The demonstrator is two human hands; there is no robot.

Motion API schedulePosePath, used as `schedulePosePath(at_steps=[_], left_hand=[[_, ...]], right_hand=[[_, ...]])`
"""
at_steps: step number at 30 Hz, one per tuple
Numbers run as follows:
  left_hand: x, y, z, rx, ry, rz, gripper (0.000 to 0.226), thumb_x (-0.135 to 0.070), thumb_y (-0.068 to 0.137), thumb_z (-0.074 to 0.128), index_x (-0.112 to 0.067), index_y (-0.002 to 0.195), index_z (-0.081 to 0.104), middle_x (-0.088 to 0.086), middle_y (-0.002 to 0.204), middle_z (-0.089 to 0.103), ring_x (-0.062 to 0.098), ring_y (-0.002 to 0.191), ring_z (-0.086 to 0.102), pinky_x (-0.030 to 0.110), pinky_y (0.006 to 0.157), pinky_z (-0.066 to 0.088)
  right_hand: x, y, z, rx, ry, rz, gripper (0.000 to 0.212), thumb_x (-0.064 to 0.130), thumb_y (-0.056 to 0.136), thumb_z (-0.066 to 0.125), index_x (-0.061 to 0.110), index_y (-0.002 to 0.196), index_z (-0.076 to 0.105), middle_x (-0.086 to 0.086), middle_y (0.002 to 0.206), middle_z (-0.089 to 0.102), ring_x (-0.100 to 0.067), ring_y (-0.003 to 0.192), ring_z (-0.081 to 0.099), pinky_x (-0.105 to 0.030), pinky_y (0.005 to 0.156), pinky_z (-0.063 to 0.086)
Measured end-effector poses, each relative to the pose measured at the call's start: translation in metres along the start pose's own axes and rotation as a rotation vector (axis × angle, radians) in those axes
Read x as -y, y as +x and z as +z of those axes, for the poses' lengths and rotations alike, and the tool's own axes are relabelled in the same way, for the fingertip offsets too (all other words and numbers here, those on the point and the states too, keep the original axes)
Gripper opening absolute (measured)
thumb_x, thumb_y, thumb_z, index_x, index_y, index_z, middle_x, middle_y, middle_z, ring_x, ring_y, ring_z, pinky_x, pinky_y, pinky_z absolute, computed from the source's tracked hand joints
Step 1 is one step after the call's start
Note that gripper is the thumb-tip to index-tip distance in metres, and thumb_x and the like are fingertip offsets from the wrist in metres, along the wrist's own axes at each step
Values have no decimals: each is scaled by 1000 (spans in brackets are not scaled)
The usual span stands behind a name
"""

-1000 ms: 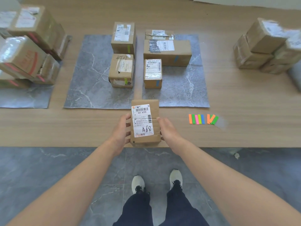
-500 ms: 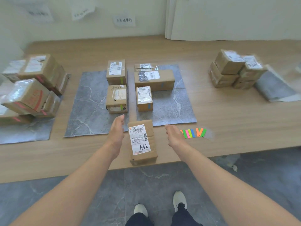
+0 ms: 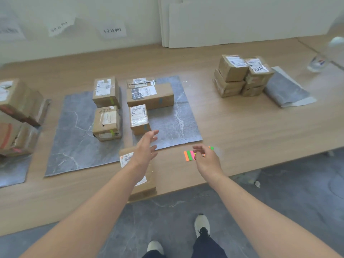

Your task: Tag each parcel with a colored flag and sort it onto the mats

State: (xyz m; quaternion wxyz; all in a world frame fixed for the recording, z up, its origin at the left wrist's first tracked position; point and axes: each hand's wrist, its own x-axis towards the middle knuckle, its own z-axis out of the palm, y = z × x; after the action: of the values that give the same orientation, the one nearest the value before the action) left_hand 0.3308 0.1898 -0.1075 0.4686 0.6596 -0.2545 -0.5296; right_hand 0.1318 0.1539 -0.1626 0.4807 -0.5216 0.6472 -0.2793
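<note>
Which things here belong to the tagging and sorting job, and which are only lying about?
Job: front parcel, colored flags, parcel stack on the right, centre-left mat, centre-right mat, both holding flagged parcels.
Lying about: clear bottle, leaning white boards.

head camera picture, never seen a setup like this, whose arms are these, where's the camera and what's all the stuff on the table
There is no machine here. A person wears a wide-angle camera on the head, looking forward and down, so the two bare arms are that person's own. The wooden table holds grey mats with sorted parcels on them, a stack of parcels at the far right, and a row of coloured flags near the front edge. One front parcel lies at that edge. The left hand hovers open over it. The right hand reaches over the flags with loosely curled fingers. Neither hand plainly holds anything.
</note>
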Motion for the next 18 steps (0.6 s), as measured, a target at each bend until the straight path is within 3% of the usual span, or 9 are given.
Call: schedulePosePath(at_steps=[6,11,15,18], left_hand=[[21,22,57,-28,6,-131,45,-55,90,50,-33,126,65,-1,133,57,27,126,53,44,110,44],[33,44,95,-64,-29,-226,39,-49,99,46,-30,127,64,0,133,57,29,124,55,44,107,46],[39,55,121,-84,-40,-279,50,-59,82,53,-33,123,65,-1,131,58,25,121,56,42,104,48],[49,64,134,-90,-52,-298,39,-52,99,44,-32,125,64,1,131,58,23,119,59,42,107,47]], right_hand=[[-40,36,-24,99,-15,51,34,1,95,44,19,113,67,5,110,68,-16,105,64,-22,78,45],[-56,72,-38,160,-47,38,34,-1,94,47,22,108,67,8,107,67,-13,101,64,-3,69,40],[-70,98,-39,234,-114,4,37,-2,93,49,16,115,73,7,108,68,-11,96,63,2,67,39],[-79,113,-37,295,-188,-45,35,-2,91,53,14,115,73,5,109,69,-12,89,63,-2,69,39]])
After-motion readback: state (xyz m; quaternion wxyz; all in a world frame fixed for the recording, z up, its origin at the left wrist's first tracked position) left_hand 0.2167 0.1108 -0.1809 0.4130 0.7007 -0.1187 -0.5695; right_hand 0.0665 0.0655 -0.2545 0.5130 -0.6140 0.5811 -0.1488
